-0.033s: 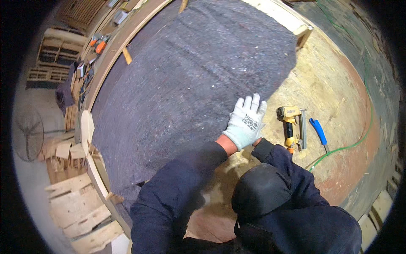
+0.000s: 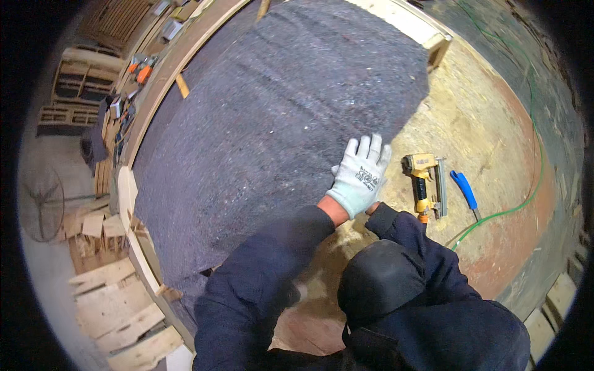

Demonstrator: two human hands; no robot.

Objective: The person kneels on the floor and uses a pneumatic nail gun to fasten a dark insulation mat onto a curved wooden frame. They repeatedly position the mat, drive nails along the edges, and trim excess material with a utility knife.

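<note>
My left hand (image 2: 359, 178), in a white glove, lies flat with stretched fingers at the near right edge of a grey felt sheet (image 2: 247, 136). Beneath it, my right hand (image 2: 372, 209) comes in from the right. Only a little of its wrist shows past the dark sleeve; its fingers are hidden under the left glove. To the right, a yellow and black pneumatic stapler (image 2: 423, 185) rests on the worn wooden worktop (image 2: 489, 123). Beside it is a tool with a blue handle (image 2: 464, 188) and a thin metal shank.
A green air hose (image 2: 520, 203) curves along the right side. The felt lies over a wooden frame whose rail (image 2: 201, 46) runs along the left, with a pale corner block (image 2: 439, 46) at far right. Scrap boards (image 2: 117, 297) and an orange tool (image 2: 144, 75) are at left.
The view has shifted very slightly. Both hands keep the same pose at the edge of the felt, and the tools lie where they were.
</note>
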